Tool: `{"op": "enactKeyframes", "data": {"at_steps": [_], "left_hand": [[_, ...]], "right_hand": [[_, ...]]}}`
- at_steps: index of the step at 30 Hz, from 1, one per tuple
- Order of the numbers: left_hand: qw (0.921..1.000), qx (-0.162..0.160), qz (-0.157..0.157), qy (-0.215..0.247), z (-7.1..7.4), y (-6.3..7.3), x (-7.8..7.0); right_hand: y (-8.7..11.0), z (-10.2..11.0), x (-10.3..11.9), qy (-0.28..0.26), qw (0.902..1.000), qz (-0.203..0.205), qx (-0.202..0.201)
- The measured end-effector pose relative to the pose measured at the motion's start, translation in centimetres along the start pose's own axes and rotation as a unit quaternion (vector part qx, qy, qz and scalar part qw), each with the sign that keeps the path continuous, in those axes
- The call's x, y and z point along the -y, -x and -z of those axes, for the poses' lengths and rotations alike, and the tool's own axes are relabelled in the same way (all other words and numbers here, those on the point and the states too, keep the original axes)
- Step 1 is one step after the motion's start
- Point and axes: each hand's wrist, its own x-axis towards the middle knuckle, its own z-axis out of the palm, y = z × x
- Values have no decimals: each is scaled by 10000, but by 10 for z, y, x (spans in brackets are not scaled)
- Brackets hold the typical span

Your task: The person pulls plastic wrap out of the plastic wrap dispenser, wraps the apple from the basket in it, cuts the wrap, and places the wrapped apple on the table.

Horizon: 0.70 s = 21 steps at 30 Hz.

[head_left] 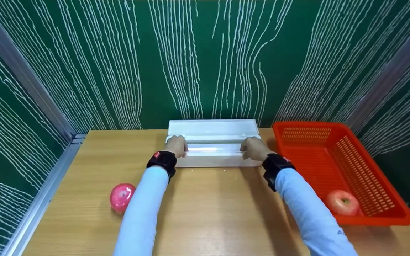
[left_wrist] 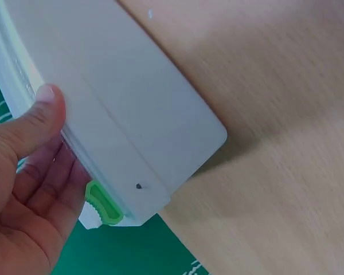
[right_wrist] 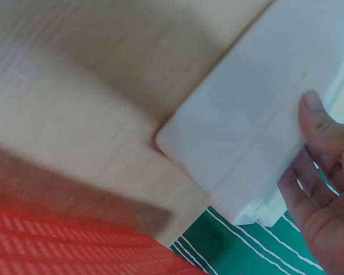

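A long white plastic wrap dispenser [head_left: 214, 162] lies at the far edge of the table, its lid [head_left: 214, 127] raised at the back. Shiny clear film shows inside, between the hands. My left hand [head_left: 176, 145] grips the left end, thumb on the upper edge and fingers curled behind, near a green slider [left_wrist: 104, 203]. At the other end my right hand [head_left: 254, 148] holds on the same way, its thumb [right_wrist: 316, 112] against the white side. I cannot tell whether the fingers also pinch the film.
A red plastic basket [head_left: 379, 177] stands on the right, close to the right forearm, with an apple [head_left: 343, 202] in it. A pink round fruit [head_left: 122, 197] sits on the wooden table [head_left: 212, 213] beside the left forearm. Green walls with white lines rise behind and at the sides.
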Motion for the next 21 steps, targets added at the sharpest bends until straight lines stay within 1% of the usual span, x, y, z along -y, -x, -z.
{"op": "enactKeyframes", "data": {"at_steps": [3, 7, 10, 14, 15, 17, 19, 20, 21], "left_hand": [[9993, -155, 95, 332, 3, 2, 1], [9962, -184, 366, 767, 3, 1, 3], [9946, -214, 495, 886, 2, -2, 6], [9939, -287, 496, 943, -1, -1, 7], [9939, -308, 465, 949, -1, -2, 7], [9950, -406, 300, 867, 0, -2, 6], [9963, -564, 34, 655, 2, -3, 6], [9963, -678, -126, 516, 3, -3, 6], [9958, -793, -294, 359, 4, -3, 6]], "right_hand": [[-1, 5, -3, -375, 9990, -220, 70], [-4, 8, -8, -675, 9973, -245, 116], [-11, 6, -10, -650, 9979, -37, 4], [-12, 3, -11, -395, 9987, 161, -290], [-12, 3, -11, -326, 9986, 205, -364], [-13, 3, -11, -129, 9976, 410, -541], [-12, 4, -10, -327, 9974, 263, -580], [-12, 5, -9, -580, 9967, 123, -558], [-13, 6, -9, -557, 9967, 191, -561]]}}
